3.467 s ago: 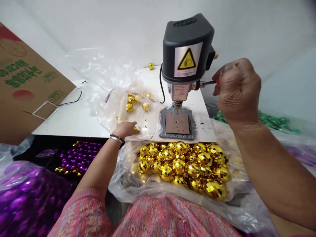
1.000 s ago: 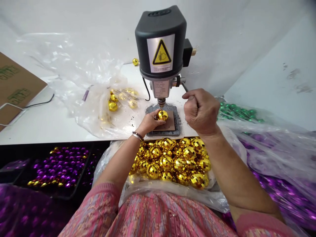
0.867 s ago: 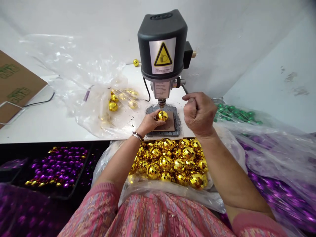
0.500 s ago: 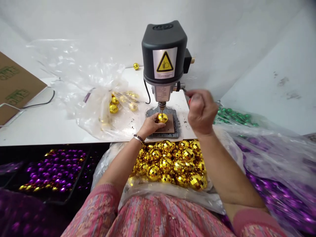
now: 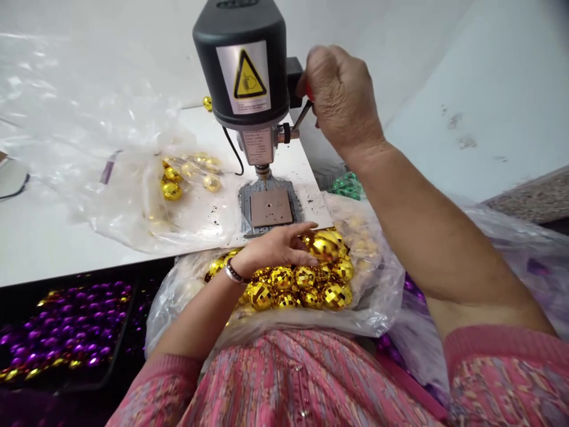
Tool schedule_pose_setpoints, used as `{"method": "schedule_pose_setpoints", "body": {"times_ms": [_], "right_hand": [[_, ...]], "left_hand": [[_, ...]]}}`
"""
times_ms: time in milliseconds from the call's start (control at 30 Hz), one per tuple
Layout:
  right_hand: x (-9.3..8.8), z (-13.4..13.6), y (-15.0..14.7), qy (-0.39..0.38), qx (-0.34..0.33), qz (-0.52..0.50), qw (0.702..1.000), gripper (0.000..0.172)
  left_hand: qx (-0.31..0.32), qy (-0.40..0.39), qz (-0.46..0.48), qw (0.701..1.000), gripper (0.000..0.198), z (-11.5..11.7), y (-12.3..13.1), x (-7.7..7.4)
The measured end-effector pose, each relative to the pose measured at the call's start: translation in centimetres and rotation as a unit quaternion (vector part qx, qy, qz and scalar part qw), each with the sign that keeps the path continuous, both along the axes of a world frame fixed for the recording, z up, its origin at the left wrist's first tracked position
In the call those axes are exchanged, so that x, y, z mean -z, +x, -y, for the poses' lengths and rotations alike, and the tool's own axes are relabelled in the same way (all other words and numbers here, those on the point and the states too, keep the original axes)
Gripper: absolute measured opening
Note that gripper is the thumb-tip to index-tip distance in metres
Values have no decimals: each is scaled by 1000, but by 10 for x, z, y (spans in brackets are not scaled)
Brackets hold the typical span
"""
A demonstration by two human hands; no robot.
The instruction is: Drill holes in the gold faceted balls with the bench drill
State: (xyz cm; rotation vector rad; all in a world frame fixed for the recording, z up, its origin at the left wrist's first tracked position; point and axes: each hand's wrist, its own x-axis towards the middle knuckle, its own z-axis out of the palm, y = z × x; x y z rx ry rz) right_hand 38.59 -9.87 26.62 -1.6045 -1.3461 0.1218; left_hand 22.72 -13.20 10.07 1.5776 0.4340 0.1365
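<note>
My right hand [image 5: 342,98] is closed round the red-knobbed feed lever [image 5: 304,114] of a small bench drill press [image 5: 242,65]. Over the bag of gold balls, my left hand [image 5: 282,246] has its thumb and fingers apart. A motion-smeared gold mirror-faceted ball [image 5: 328,244] is just beyond its fingertips, seemingly loose. Under the drill bit [image 5: 265,181] lies a brown square pad [image 5: 278,207] with a small hole in it and no ball on it. Many gold faceted balls [image 5: 281,277] fill the clear plastic bag [image 5: 373,320] in front of me.
On the white table, a clear plastic bag [image 5: 84,178] holds several gold balls [image 5: 171,190]. One ball [image 5: 207,104] sits behind the press. Dark crumbs surround the base. Purple beads [image 5: 66,326] lie lower left; green beads [image 5: 349,185] lie beyond the table's right edge.
My left hand has drawn back from the drill pad to above the bag, letting go of the gold ball. My right hand has risen with the lever, and the bit is up. The view has shifted.
</note>
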Motion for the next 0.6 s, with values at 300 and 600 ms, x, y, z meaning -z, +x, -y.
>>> {"method": "schedule_pose_setpoints", "body": {"times_ms": [300,600], "right_hand": [[19,-9,7,56,12,-11,998,36],[38,-15,16,146,-12,-6,989,33]], "left_hand": [[-362,224,-112,898,43,-84,-94,-3],[-336,335,-583,660,51,-148,-202,-1]]}}
